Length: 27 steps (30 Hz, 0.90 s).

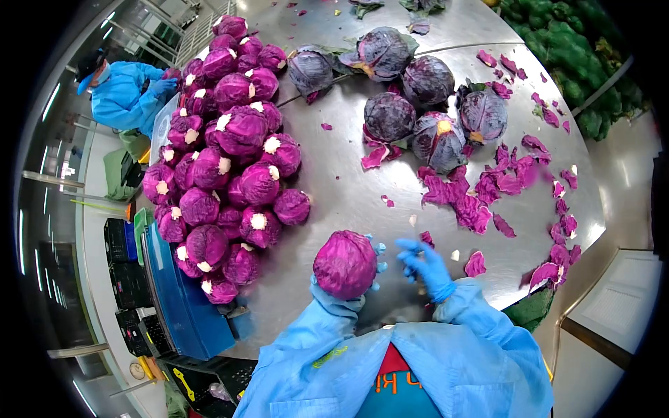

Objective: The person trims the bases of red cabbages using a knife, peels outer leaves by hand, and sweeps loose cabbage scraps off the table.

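My left hand [380,259], in a blue glove, is wrapped around a peeled red cabbage [344,265] just in front of my body. The cabbage hides most of that palm. To its right and apart from it, my right hand [426,269], also gloved in blue, is partly curled with its fingers pointing left. A small dark shape shows below those fingers, too unclear to name. Beyond my right hand lie loose purple leaves [456,198] and small pale stem pieces [455,255] on the steel table [334,177].
Peeled red cabbages [240,130] are heaped along the left side. Several darker, untrimmed cabbages [439,139] sit at the back centre. Leaf scraps line the table's right edge. A blue bin [185,306] stands lower left, green net sacks [568,49] upper right. Another person [125,97] works at far left.
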Tool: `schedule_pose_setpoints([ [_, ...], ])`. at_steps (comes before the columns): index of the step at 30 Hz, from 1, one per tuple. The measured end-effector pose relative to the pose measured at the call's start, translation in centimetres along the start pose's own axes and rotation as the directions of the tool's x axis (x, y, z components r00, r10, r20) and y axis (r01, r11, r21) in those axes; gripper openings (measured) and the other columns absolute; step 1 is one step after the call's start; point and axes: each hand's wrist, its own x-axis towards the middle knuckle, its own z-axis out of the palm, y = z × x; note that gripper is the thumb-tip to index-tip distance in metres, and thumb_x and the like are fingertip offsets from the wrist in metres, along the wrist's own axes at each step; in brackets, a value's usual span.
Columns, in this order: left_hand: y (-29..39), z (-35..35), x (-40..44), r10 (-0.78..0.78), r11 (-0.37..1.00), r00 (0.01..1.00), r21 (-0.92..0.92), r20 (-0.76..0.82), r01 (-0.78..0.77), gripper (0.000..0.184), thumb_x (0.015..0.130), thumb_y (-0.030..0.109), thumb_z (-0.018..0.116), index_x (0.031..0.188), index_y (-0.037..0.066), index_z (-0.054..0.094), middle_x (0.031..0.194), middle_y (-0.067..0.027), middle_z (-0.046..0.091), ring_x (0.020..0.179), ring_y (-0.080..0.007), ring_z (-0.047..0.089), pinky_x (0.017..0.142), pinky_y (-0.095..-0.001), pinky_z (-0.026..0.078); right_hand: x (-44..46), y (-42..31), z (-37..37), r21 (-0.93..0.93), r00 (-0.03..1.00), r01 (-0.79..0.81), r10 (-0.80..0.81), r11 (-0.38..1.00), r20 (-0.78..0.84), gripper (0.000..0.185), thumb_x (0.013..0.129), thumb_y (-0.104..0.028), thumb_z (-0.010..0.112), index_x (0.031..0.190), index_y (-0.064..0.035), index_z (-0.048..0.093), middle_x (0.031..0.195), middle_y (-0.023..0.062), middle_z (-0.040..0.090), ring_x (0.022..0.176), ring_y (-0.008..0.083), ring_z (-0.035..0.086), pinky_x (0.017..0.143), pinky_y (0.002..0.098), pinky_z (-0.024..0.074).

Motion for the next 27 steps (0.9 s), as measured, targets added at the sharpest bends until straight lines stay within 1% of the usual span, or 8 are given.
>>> schedule_pose_setpoints([
  [3, 0.0, -1.1, -1.2, -0.022, 0.998, 1.000, -0.067, -0.008, 0.022, 0.072, 0.096, 0.049, 0.043, 0.148, 0.005, 0.021, 0.147, -0.0270, 0.030, 0.127, -0.0514, 0.040, 0.089, -0.0658, 0.048, 1.5, 3.7, 0.7, -0.016, 0.991, 0.043, -0.041, 0.999, 0.129, 0.042, 0.091, -0.017, 0.062, 0.131, -0.0084, 0.053, 0.105, 0.0039, 0.060, 0.072, 0.0084, 0.058, 0.054, 0.0214, 0.0479],
  [6, 0.3, -2.3, -1.2, -0.113, 0.973, 0.994, -0.201, 0.013, 0.113, 0.087, 0.087, 0.052, 0.052, 0.147, -0.001, 0.018, 0.141, -0.0345, 0.033, 0.120, -0.0564, 0.044, 0.083, -0.0670, 0.051, 3.3, 4.3, -1.8, 0.071, 0.999, 0.041, -0.042, 0.997, 0.015, 0.045, 0.090, -0.015, 0.060, 0.133, -0.0080, 0.050, 0.113, 0.0060, 0.060, 0.077, 0.0105, 0.060, 0.055, 0.0224, 0.0500],
  [10, 1.0, -1.6, -1.8, -0.169, 0.982, 0.985, -0.094, -0.028, 0.166, 0.060, 0.098, 0.042, 0.042, 0.145, 0.007, 0.031, 0.144, -0.0245, 0.036, 0.126, -0.0480, 0.041, 0.091, -0.0664, 0.045, 4.5, 2.6, -6.8, -0.051, 0.873, 0.307, -0.303, 0.950, -0.382, 0.044, 0.087, -0.007, 0.058, 0.131, -0.0080, 0.053, 0.117, 0.0054, 0.059, 0.080, 0.0097, 0.058, 0.058, 0.0207, 0.0476],
  [14, 0.6, 0.6, -1.1, -0.164, 0.984, 0.983, -0.077, -0.078, 0.158, 0.058, 0.098, 0.040, 0.043, 0.145, 0.007, 0.033, 0.145, -0.0251, 0.036, 0.126, -0.0506, 0.041, 0.095, -0.0666, 0.043, 4.5, 1.2, -12.4, -0.035, 0.667, 0.431, -0.344, 0.902, -0.660, 0.042, 0.091, -0.007, 0.056, 0.133, -0.0095, 0.051, 0.112, 0.0034, 0.059, 0.072, 0.0071, 0.054, 0.053, 0.0191, 0.0440],
  [16, 0.6, 1.5, -1.0, -0.174, 0.981, 0.973, -0.118, -0.152, 0.157, 0.056, 0.098, 0.039, 0.043, 0.143, 0.007, 0.036, 0.144, -0.0246, 0.037, 0.125, -0.0514, 0.042, 0.097, -0.0654, 0.042, 2.9, -0.3, -12.9, -0.030, 0.660, 0.355, -0.273, 0.934, -0.700, 0.040, 0.093, -0.009, 0.055, 0.133, -0.0103, 0.051, 0.103, 0.0015, 0.061, 0.066, 0.0064, 0.053, 0.048, 0.0182, 0.0417],
  [18, 1.0, -2.8, -1.2, -0.109, 0.980, 0.987, 0.153, -0.118, 0.126, 0.070, 0.089, 0.036, 0.062, 0.144, 0.006, 0.033, 0.146, -0.0213, 0.037, 0.131, -0.0418, 0.040, 0.105, -0.0578, 0.038, 1.8, -0.2, -12.8, -0.077, 0.686, 0.348, -0.309, 0.934, -0.659, 0.036, 0.094, -0.015, 0.057, 0.130, -0.0107, 0.053, 0.094, 0.0009, 0.062, 0.056, 0.0053, 0.050, 0.045, 0.0172, 0.0396],
  [24, 1.6, -4.4, -0.6, -0.087, 0.820, 0.980, 0.546, -0.181, 0.173, 0.049, 0.097, 0.032, 0.051, 0.139, 0.008, 0.043, 0.143, -0.0191, 0.042, 0.130, -0.0357, 0.044, 0.108, -0.0530, 0.037, -0.7, -0.3, -7.1, -0.183, 0.844, 0.176, -0.244, 0.967, -0.477, 0.028, 0.093, -0.017, 0.060, 0.120, -0.0094, 0.063, 0.084, 0.0007, 0.065, 0.053, 0.0029, 0.048, 0.044, 0.0180, 0.0373],
  [27, 1.4, -4.6, 0.1, -0.144, 0.883, 0.981, 0.431, -0.128, 0.186, 0.056, 0.092, 0.030, 0.059, 0.140, 0.008, 0.041, 0.144, -0.0193, 0.040, 0.130, -0.0356, 0.043, 0.108, -0.0524, 0.037, -0.7, -1.1, -4.6, -0.297, 0.885, 0.168, -0.276, 0.940, -0.375, 0.024, 0.092, -0.018, 0.064, 0.115, -0.0108, 0.066, 0.078, -0.0014, 0.065, 0.055, 0.0024, 0.048, 0.048, 0.0194, 0.0387],
])
